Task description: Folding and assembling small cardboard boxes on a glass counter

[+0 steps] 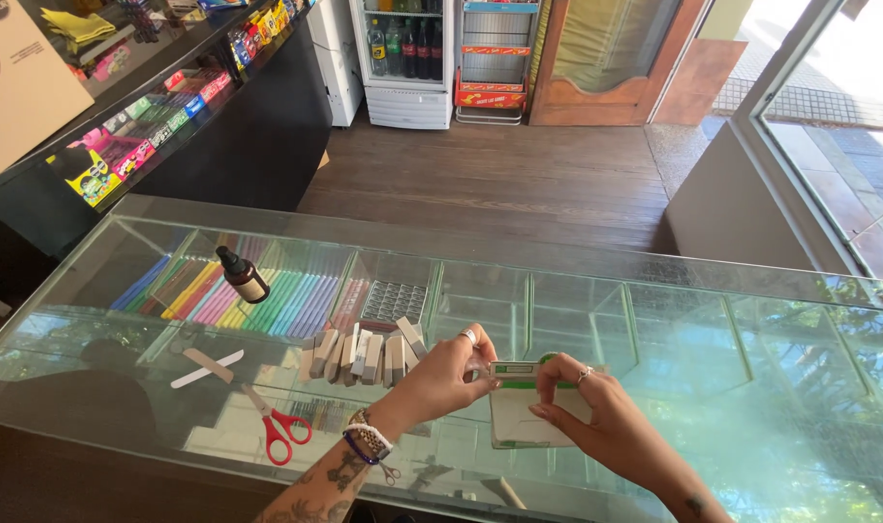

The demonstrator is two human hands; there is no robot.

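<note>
Several loose things lay on our glass counter (654, 320), kept to the left where they stayed out of the way of the hands. Farthest left stood a small dark brown dropper bottle (243, 275), smooth and round-shouldered, tilted in the view, over the trays of coloured sticks under the glass. Nearer us lay two flat nail files (207, 367), crossed, one pale and one tan, and beside them red-handled scissors (278, 429) with the blades closed. A fan of pale, blocky buffers (359, 353) stood just left of our hands.

Our left hand (441, 380), with a ring and beaded bracelets at the wrist, pinched the upper left corner of a small white card packet (528, 412) with a green strip along its top. Our right hand (596, 412) gripped its right edge, thumb in front and fingers curled behind. We held it between both hands just above the counter, flat and stiff-looking, so its top edge could be worked.
</note>
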